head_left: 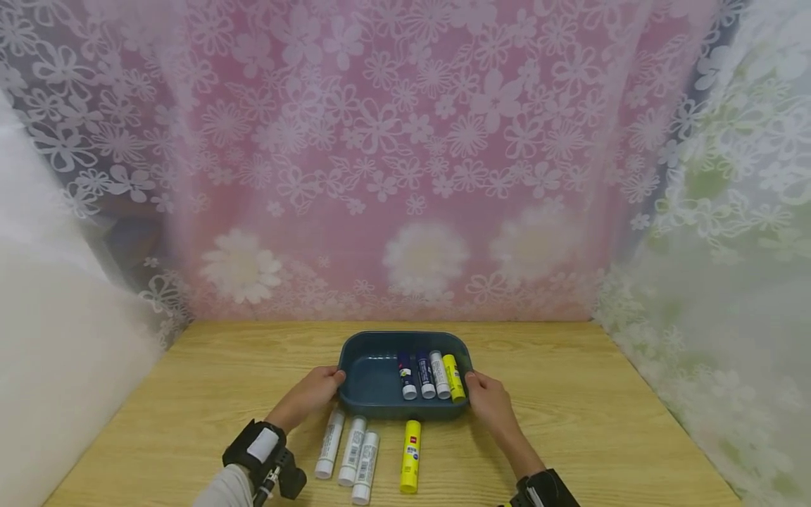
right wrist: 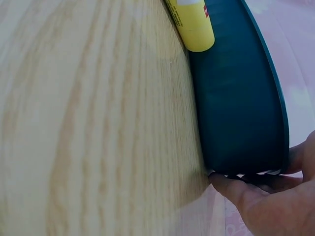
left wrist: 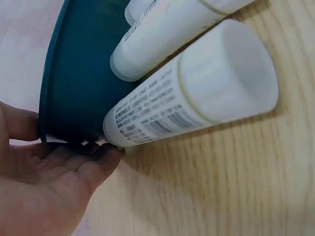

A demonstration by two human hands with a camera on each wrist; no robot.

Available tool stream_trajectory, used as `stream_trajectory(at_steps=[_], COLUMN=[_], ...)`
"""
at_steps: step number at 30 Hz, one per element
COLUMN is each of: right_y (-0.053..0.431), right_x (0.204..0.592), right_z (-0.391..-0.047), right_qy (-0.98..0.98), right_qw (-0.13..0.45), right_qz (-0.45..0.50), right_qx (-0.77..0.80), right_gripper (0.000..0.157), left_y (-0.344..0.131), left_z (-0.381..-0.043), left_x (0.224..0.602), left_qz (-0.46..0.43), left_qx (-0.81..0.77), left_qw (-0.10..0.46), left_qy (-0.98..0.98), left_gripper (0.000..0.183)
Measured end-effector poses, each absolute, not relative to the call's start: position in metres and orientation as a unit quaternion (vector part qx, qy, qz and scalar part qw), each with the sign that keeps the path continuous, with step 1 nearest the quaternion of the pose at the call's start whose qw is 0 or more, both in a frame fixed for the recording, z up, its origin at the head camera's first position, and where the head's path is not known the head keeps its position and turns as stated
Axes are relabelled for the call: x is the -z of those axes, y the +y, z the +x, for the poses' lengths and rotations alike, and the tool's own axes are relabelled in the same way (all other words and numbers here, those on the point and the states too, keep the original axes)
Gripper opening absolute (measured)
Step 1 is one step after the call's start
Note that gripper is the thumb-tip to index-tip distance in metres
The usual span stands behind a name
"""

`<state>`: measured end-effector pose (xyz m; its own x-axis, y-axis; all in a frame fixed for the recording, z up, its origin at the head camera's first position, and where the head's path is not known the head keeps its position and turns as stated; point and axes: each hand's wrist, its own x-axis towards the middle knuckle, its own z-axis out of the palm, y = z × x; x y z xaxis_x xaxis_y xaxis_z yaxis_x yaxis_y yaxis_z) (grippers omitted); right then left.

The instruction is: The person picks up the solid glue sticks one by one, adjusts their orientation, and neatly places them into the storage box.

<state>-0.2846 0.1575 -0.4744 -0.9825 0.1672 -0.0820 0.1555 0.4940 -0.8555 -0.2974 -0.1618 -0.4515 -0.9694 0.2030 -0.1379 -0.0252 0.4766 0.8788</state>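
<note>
One pink, translucent sheet (head_left: 405, 162) printed with white flowers hangs behind a pale, wood-grained tabletop (head_left: 570, 415). Near the middle of that tabletop is a dark teal, round-cornered rectangular tray (head_left: 370, 380). The left hand (head_left: 310, 393) pinches the tray's left end, thumb on the rim and the other fingers bent against the outside, the gap between them closed down to the rim. The right hand (head_left: 491, 401) grips the right end in much the same way, thumb at the rim, fingers bent in against the outside.

Inside the tray, toward its right end, lie two navy-blue plastic tubes (head_left: 426, 374) with white ends, one slim white plastic tube (head_left: 439, 374) and, outermost, one bright yellow plastic tube (head_left: 453, 378). In front, three white cylindrical plastic tubes (head_left: 353, 451) lie at a slant near the left hand; a lone yellow cylindrical plastic tube (head_left: 410, 465) lies to their right, just beside the tray's front wall.

The nearest white one bears rows of dark characters and a barcode (left wrist: 170, 123), too blurred to read; the lone yellow one carries a small red label (head_left: 413, 439), its lettering too tiny to make out
</note>
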Motion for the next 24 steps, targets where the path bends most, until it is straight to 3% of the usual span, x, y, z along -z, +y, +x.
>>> stream_trajectory(at_steps=[15, 18, 24], right_y=[0.154, 0.154, 0.153], right_x=[0.473, 0.473, 0.472], right_z=[-0.284, -0.284, -0.284], right_qy=[-0.869, -0.869, -0.866], right_qw=[0.015, 0.016, 0.013], right_qz=[-0.091, -0.095, -0.100], right_qx=[-0.486, -0.486, -0.490], right_gripper=[0.053, 0.052, 0.053], left_y=[-0.156, -0.159, -0.166], left_z=[-0.290, -0.289, -0.286], left_x=[0.442, 0.441, 0.443], left_qz=[0.025, 0.031, 0.026], left_qx=[-0.440, -0.419, -0.402], left_qw=[0.086, 0.070, 0.034], left_qy=[0.893, 0.905, 0.914], left_gripper=[0.040, 0.045, 0.037])
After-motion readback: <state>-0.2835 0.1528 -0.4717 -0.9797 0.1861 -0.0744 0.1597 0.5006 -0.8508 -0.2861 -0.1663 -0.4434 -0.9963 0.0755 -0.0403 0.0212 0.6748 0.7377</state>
